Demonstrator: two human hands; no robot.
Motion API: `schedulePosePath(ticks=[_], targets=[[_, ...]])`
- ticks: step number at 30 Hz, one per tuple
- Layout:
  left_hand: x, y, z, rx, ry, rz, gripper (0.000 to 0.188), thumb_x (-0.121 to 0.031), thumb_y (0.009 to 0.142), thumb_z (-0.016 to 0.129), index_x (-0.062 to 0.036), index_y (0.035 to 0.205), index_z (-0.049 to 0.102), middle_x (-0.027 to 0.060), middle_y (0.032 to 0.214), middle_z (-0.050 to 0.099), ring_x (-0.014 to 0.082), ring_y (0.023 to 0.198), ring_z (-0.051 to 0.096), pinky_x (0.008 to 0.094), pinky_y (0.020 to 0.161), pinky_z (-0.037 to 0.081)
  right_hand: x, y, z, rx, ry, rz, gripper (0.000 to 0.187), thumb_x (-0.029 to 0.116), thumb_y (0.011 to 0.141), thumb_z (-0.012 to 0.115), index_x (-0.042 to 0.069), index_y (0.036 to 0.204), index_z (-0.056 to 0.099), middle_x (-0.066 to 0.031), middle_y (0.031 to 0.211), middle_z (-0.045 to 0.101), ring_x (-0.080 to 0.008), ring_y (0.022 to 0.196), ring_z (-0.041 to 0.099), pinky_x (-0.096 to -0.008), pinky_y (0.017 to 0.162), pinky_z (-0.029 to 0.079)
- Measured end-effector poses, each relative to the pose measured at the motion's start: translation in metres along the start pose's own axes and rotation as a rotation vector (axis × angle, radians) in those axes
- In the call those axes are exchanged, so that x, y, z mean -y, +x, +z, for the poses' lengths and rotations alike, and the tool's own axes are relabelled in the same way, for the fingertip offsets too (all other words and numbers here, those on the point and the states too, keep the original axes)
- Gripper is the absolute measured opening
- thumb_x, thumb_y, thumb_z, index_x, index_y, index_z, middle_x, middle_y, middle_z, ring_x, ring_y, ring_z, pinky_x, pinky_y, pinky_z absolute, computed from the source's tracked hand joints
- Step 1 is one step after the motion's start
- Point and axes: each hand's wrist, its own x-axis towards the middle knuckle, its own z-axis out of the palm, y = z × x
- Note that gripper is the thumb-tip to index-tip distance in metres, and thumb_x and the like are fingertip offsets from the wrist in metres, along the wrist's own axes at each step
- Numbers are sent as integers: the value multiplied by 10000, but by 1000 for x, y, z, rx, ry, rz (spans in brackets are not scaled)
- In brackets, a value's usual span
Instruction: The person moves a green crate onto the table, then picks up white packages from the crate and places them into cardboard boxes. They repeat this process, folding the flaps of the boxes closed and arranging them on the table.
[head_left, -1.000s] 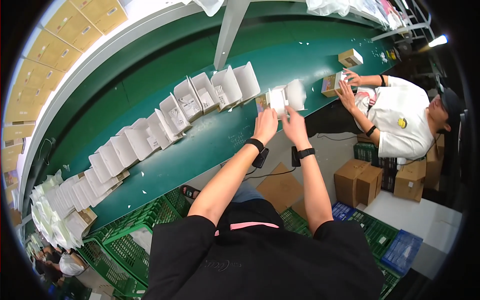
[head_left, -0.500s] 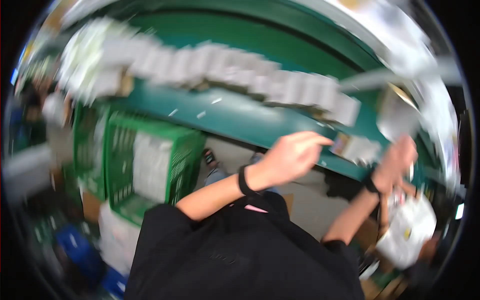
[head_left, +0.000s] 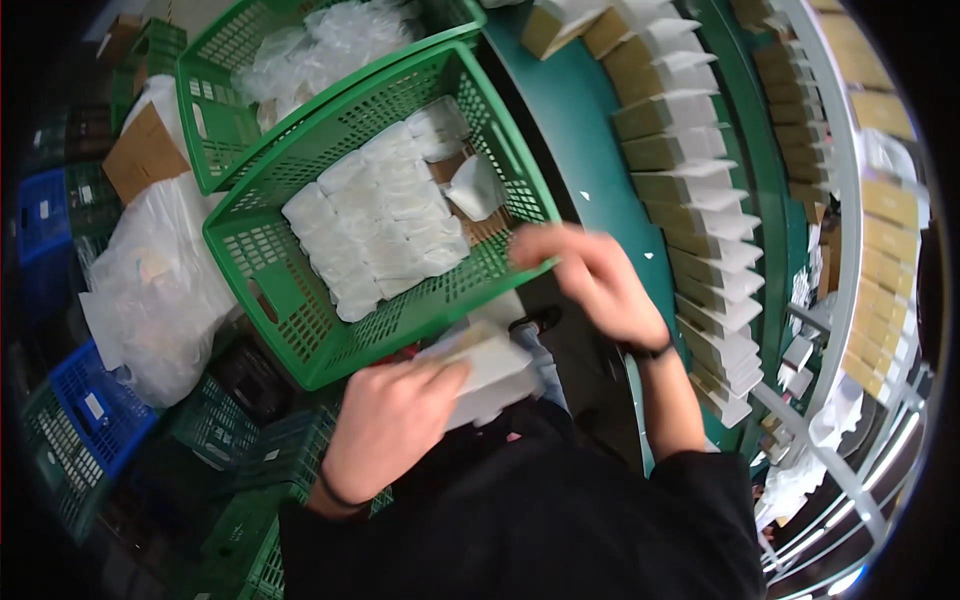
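My left hand point(head_left: 395, 425) is closed on a blurred white carton point(head_left: 495, 380), just in front of the near green crate point(head_left: 285, 355). In that crate lie several rows of white wrapped packets point(head_left: 375, 215), with one packet point(head_left: 475, 188) tilted apart from the rest. At the crate's near right corner is my right hand point(head_left: 595, 285). Its thumb stands away from its blurred fingers, and nothing shows between them. Whether these fingers touch the rim I cannot make out.
A second green crate point(head_left: 215, 120) with clear plastic bags point(head_left: 325, 55) sits behind. To the right, a green workbench point(head_left: 565, 120) carries a long row of open-flapped cartons point(head_left: 690, 185). A stuffed plastic bag point(head_left: 160, 280) and a blue crate point(head_left: 90, 400) stand on the left.
My view has swung left from the bench to the crates. My hands, earlier over the bench's right end, are now by the near crate, and the white carton is in my left hand.
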Motion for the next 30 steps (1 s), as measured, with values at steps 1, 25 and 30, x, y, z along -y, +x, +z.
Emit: schedulePosePath(ticks=[1, 25, 30], targets=[[27, -17, -6, -3, -19, -16, 271, -85, 807, 730, -35, 1072, 758, 131, 880, 746, 288, 721, 713, 385, 634, 558, -41, 41, 21, -94, 97, 216, 305, 240, 984, 686, -27, 1131, 698, -157, 1020, 716, -410, 1012, 663, -437, 941, 533], [52, 40, -32, -441, -213, -228, 195, -102, 1001, 611, 84, 994, 668, 268, 792, 665, 450, 709, 649, 466, 635, 491, -51, -110, -40, -505, 391, 417, 814, 252, 781, 860, -27, 1450, 490, -75, 1332, 631, -161, 1218, 596, -341, 1070, 479], [-59, 213, 90, 44, -162, 230, 226, -110, 1006, 530, 55, 1110, 644, 300, 834, 657, 507, 792, 637, 540, 680, 497, -61, -328, -38, -1068, 702, 424, 810, 208, 793, 833, -49, 1462, 456, -76, 1300, 641, -174, 1201, 609, -339, 1064, 480]])
